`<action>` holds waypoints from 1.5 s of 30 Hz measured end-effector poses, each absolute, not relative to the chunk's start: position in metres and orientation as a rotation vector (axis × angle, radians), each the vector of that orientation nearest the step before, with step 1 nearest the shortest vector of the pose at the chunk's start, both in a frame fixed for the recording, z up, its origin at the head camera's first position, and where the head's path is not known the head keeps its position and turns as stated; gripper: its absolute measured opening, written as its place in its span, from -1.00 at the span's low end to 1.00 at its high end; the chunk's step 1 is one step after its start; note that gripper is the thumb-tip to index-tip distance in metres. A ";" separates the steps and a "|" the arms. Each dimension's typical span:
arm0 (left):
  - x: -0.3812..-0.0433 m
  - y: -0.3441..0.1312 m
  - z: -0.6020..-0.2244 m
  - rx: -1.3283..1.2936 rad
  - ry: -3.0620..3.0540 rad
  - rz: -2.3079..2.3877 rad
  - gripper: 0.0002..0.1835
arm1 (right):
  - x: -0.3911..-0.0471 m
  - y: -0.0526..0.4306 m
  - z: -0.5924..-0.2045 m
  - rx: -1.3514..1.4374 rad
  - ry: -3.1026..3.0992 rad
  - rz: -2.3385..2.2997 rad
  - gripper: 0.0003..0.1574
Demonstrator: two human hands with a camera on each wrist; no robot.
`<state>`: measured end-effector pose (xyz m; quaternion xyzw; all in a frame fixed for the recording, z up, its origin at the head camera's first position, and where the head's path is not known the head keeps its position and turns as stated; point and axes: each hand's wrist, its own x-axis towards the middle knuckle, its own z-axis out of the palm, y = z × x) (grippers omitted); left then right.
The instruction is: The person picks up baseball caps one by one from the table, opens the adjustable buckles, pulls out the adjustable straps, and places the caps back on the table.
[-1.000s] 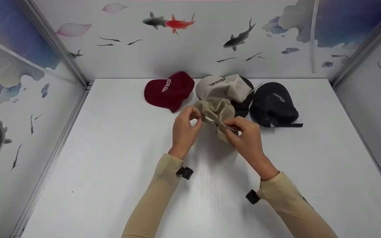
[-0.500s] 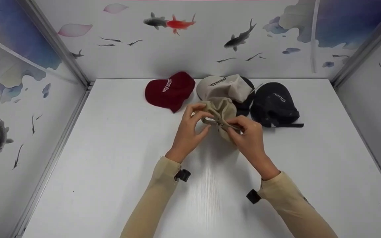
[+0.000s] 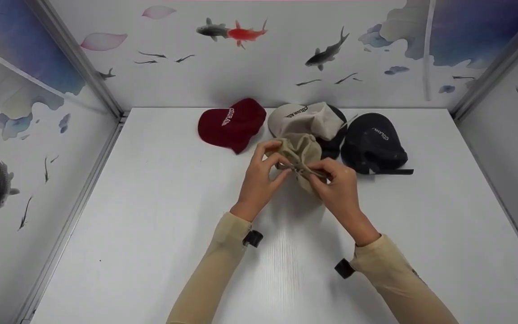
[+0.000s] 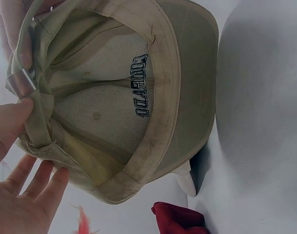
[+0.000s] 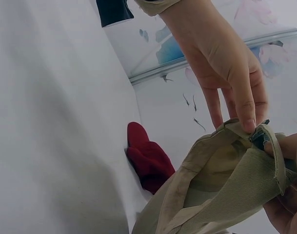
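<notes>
A khaki baseball cap [image 3: 304,146] is held up above the table by both hands, its back strap towards me. My left hand [image 3: 261,177] pinches the strap [image 4: 39,119] beside its metal buckle [image 4: 21,84] with thumb and index finger; the other fingers lie by the cap's back edge. On the other side of the buckle, my right hand [image 3: 337,180] pinches the strap between thumb and fingers. In the left wrist view the cap's hollow inside and brim face the camera, dark lettering showing through. Part of the strap is hidden behind the fingers.
Along the back of the white table [image 3: 151,202] lie a dark red cap [image 3: 234,123], a cream cap [image 3: 319,119] over a black one [image 3: 331,146], and another black cap [image 3: 371,139] with its strap sticking out. Printed wall panels [image 3: 263,67] enclose the table.
My left hand has shifted from the strap's left end towards the buckle, its thumb and index finger closing there. My right hand has kept its hold, almost still.
</notes>
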<state>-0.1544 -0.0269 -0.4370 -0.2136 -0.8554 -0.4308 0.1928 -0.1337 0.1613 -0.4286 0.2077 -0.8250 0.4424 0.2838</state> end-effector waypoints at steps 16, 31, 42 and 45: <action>-0.155 -0.022 -0.440 -0.547 -2.385 -1.158 -0.87 | -0.133 0.163 -0.430 0.543 -2.244 1.146 -0.83; -0.160 -0.024 -0.439 -0.442 -2.428 -1.252 -0.90 | -0.134 0.167 -0.433 0.557 -2.262 1.140 -0.84; -0.166 -0.032 -0.440 -0.391 -2.431 -1.284 -0.93 | -0.135 0.174 -0.437 0.528 -2.268 1.208 -0.80; -0.166 -0.032 -0.440 -0.404 -2.432 -1.294 -0.92 | -0.135 0.175 -0.438 0.522 -2.257 1.230 -0.80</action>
